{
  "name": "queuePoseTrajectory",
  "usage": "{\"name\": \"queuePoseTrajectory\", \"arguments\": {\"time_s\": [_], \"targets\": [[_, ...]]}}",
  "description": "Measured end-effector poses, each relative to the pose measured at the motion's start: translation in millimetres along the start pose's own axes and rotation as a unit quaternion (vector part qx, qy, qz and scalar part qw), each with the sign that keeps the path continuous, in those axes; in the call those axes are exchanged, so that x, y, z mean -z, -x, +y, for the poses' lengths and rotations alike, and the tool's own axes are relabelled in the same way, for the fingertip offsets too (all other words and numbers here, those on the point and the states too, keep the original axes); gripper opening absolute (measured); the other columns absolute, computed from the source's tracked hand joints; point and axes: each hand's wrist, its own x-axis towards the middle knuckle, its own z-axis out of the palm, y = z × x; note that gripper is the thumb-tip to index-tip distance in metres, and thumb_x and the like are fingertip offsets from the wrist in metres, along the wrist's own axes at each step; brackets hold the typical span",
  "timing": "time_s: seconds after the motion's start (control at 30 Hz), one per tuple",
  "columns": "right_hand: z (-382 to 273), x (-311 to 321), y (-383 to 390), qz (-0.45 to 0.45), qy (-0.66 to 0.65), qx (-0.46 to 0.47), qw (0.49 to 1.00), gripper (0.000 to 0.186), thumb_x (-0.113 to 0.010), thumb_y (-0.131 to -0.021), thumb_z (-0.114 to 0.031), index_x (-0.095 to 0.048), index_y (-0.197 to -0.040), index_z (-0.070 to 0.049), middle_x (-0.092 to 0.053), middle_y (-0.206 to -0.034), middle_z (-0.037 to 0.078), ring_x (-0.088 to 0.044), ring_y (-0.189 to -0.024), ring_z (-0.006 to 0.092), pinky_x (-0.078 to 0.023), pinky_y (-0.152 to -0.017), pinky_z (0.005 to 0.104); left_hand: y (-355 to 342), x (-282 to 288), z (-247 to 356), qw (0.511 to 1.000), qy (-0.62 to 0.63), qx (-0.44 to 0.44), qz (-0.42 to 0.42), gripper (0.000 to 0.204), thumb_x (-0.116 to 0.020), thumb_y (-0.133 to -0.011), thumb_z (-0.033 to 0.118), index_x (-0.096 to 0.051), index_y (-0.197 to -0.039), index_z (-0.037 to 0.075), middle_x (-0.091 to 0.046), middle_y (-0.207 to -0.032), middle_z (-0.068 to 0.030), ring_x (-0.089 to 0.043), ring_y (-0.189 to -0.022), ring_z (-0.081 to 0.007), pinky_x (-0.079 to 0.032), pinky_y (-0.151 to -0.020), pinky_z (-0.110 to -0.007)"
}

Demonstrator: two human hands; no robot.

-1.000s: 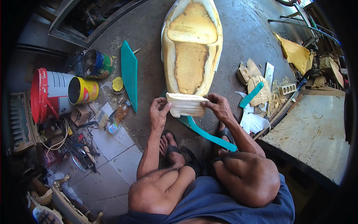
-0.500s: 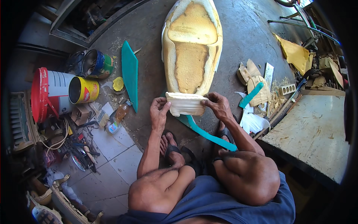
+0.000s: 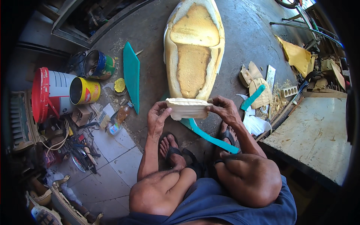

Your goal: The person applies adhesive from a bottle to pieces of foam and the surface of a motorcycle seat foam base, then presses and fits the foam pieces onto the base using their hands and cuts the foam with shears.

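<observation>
A pale cream piece [image 3: 187,110] with a rippled face is held level by my two hands, one at each end. My left hand [image 3: 156,120] pinches its left end between thumb and fingers; my right hand [image 3: 224,112] grips the right end. Just beyond it lies a long foam seat [image 3: 191,65], with two sunken tan patches inside a paler border, partly hidden at its near end by the piece. Under the piece, a bent turquoise strip [image 3: 210,139] runs toward my right foot.
A turquoise panel [image 3: 131,78] and several buckets and cans [image 3: 52,97] stand left, with tools [image 3: 78,153] on tiles [image 3: 120,168]. Cut pieces [image 3: 258,99] and a turquoise offcut lie right, beside a pale board [image 3: 307,135]. A dark-framed opening [image 3: 82,22] is at upper left.
The cream piece and both hands have come slightly nearer to me, lower in the picture, and the piece is tilted a little differently. My right hand has shifted slightly rightward.
</observation>
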Motion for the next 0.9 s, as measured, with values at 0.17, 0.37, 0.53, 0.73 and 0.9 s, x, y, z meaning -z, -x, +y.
{"name": "queuePoseTrajectory", "arguments": {"time_s": [0.17,0.37,0.53,0.73,0.9], "targets": [[-12,0,7,0.017,-0.034,0.094,0.995,0.024,-0.081,-0.083,-0.013,-0.075,-0.105,-0.004,-0.068,-0.094,0.005,-0.064,-0.093,0.0159,-0.049,-0.086,0.029,10,8,13,0.994,0.022,-0.099,-0.052,0.022,-0.074,-0.085,-0.002,-0.069,-0.104,0.008,-0.062,-0.114,-0.0039,-0.058,-0.106,-0.012,-0.046,-0.095,-0.026],[-15,14,2,0.136,-0.128,0.114,0.976,0.034,-0.078,-0.087,-0.009,-0.07,-0.119,-0.003,-0.072,-0.107,0.009,-0.068,-0.099,0.017,-0.053,-0.089,0.0293,-41,-30,34,0.975,-0.003,-0.199,-0.099,0.021,-0.069,-0.087,-0.01,-0.072,-0.099,0.008,-0.061,-0.115,-0.0036,-0.061,-0.102,-0.0116,-0.05,-0.089,-0.026],[-7,7,-3,0.197,-0.055,0.029,0.978,0.062,-0.065,-0.097,-0.015,-0.036,-0.15,-0.002,-0.07,-0.114,0.017,-0.07,-0.095,0.0202,-0.057,-0.082,0.0303,-98,-8,1,0.955,-0.146,-0.252,-0.059,0.018,-0.066,-0.091,-0.007,-0.07,-0.104,0.004,-0.069,-0.116,-0.0065,-0.064,-0.108,-0.0135,-0.051,-0.096,-0.027],[26,16,16,0.152,-0.007,-0.06,0.986,0.056,-0.064,-0.094,-0.015,-0.044,-0.144,-0.001,-0.073,-0.105,0.015,-0.073,-0.082,0.0197,-0.057,-0.076,0.0325,-86,19,-32,0.969,-0.158,-0.19,-0.03,0.043,-0.05,-0.094,-0.015,-0.053,-0.134,0.001,-0.06,-0.137,-0.015,-0.058,-0.127,-0.0223,-0.047,-0.107,-0.032],[27,21,19,0.144,0.034,-0.051,0.988,0.054,-0.064,-0.093,-0.017,-0.048,-0.141,-0.001,-0.073,-0.103,0.016,-0.073,-0.081,0.022,-0.057,-0.077,0.0336,-75,28,-36,0.988,-0.118,-0.064,0.077,0.045,-0.054,-0.1,0.011,-0.044,-0.143,0.002,-0.056,-0.14,-0.0198,-0.058,-0.125,-0.0298,-0.049,-0.103,-0.04]]}}
